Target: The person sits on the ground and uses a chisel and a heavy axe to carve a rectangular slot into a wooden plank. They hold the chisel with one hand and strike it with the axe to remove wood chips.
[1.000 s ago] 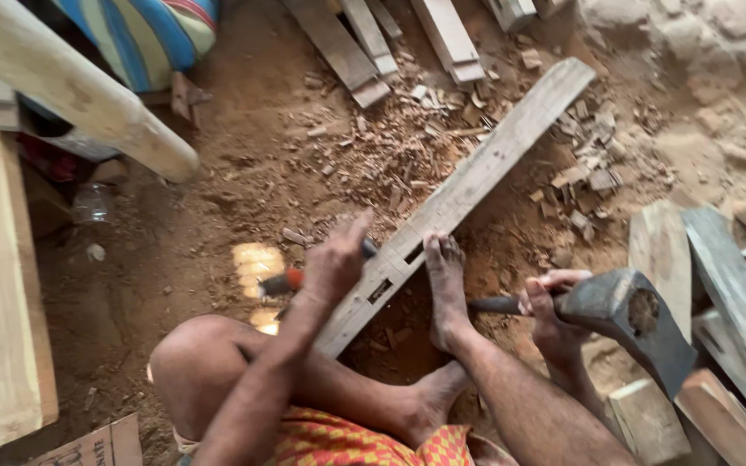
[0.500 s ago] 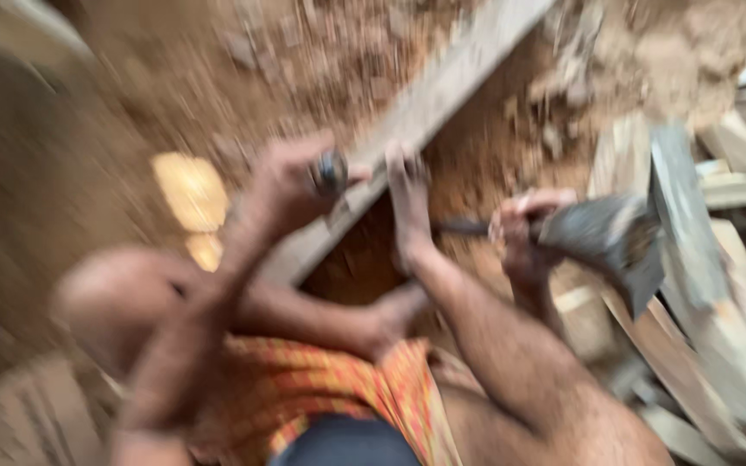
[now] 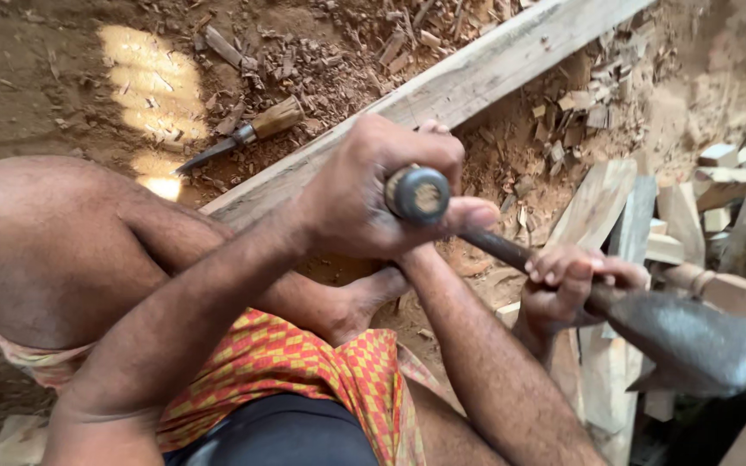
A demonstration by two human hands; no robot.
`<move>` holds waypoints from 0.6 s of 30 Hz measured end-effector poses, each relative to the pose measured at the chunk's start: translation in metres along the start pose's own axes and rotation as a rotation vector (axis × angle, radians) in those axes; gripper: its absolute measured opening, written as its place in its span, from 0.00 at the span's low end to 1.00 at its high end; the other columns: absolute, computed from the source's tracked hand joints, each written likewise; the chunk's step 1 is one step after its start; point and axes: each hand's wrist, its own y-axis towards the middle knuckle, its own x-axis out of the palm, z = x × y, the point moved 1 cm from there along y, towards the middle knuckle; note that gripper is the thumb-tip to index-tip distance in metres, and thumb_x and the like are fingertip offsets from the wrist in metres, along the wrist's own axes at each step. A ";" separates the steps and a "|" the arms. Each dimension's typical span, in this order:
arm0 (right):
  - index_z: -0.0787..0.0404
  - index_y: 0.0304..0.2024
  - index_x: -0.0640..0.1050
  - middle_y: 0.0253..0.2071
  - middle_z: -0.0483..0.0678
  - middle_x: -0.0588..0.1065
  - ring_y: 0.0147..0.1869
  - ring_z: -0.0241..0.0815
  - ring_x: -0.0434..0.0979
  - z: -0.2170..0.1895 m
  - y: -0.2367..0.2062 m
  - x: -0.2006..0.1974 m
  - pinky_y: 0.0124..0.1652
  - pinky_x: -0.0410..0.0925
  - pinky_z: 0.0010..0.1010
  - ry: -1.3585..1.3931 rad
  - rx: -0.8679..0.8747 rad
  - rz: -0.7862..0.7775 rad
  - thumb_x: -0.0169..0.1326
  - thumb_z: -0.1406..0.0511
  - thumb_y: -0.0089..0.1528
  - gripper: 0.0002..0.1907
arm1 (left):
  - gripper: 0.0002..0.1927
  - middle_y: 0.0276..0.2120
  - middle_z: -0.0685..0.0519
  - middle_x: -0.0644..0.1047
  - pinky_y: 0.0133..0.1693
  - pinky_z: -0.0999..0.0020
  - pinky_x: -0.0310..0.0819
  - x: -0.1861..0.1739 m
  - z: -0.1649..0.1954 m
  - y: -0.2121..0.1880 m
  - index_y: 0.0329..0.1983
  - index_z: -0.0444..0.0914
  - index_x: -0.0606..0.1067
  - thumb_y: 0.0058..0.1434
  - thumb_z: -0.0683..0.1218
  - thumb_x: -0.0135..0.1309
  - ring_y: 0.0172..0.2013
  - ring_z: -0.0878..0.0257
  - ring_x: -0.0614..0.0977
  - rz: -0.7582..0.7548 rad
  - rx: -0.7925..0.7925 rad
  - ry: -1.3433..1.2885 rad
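My left hand [image 3: 364,194] is closed in a fist around a chisel [image 3: 417,195], whose dark, metal-ringed handle end points up at the camera. The fist hovers over a long pale wooden plank [image 3: 485,73] that runs diagonally across the dirt; the blade is hidden under the hand. My right hand [image 3: 563,283] grips the dark handle of a heavy axe-like hammer close to its grey iron head [image 3: 692,341], to the right of the plank. My bare foot [image 3: 364,304] rests beside the plank, below the left hand.
A second chisel [image 3: 248,134] with a wooden handle lies on the dirt left of the plank. Wood chips [image 3: 330,60] litter the ground. Cut wooden blocks and boards [image 3: 623,216] are stacked at the right. My bent knee [image 3: 53,242] fills the left.
My left hand has come up from the ground beside the plank and now holds a chisel upright over it. The view has moved in closer. The right hand keeps its grip on the hammer.
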 end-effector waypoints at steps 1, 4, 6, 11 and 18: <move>0.57 0.52 0.63 0.22 0.46 0.65 0.19 0.35 0.64 0.005 -0.006 -0.012 0.23 0.65 0.30 -0.014 -0.006 -0.013 0.54 0.68 0.74 0.13 | 0.23 0.20 0.54 0.66 0.25 0.67 0.60 0.000 -0.002 -0.001 0.25 0.38 0.68 0.68 0.52 0.66 0.20 0.65 0.67 0.015 -0.012 -0.002; 0.56 0.53 0.62 0.21 0.44 0.64 0.19 0.35 0.65 0.017 -0.017 -0.031 0.20 0.66 0.28 0.040 0.033 -0.019 0.54 0.67 0.73 0.14 | 0.25 0.19 0.52 0.63 0.25 0.65 0.59 -0.001 -0.007 0.000 0.23 0.38 0.66 0.68 0.51 0.66 0.19 0.61 0.63 0.032 -0.022 -0.014; 0.56 0.53 0.62 0.21 0.44 0.63 0.18 0.34 0.64 0.017 -0.017 -0.026 0.20 0.66 0.28 0.027 0.030 -0.021 0.54 0.67 0.73 0.13 | 0.26 0.18 0.51 0.63 0.26 0.63 0.59 -0.001 -0.009 0.001 0.23 0.37 0.65 0.67 0.51 0.67 0.19 0.59 0.62 0.038 -0.021 -0.017; 0.56 0.53 0.62 0.20 0.44 0.63 0.18 0.34 0.64 0.001 -0.008 -0.009 0.20 0.66 0.28 0.013 0.025 -0.032 0.54 0.67 0.74 0.13 | 0.22 0.19 0.53 0.68 0.28 0.64 0.63 -0.003 -0.012 -0.001 0.25 0.39 0.68 0.67 0.51 0.66 0.21 0.61 0.70 0.050 -0.028 -0.065; 0.58 0.52 0.64 0.24 0.46 0.67 0.21 0.34 0.69 0.025 -0.008 -0.021 0.19 0.66 0.27 -0.057 -0.082 -0.091 0.54 0.70 0.71 0.13 | 0.23 0.18 0.53 0.70 0.26 0.63 0.63 0.010 -0.020 -0.005 0.23 0.39 0.68 0.66 0.53 0.65 0.19 0.61 0.74 -0.009 0.007 -0.061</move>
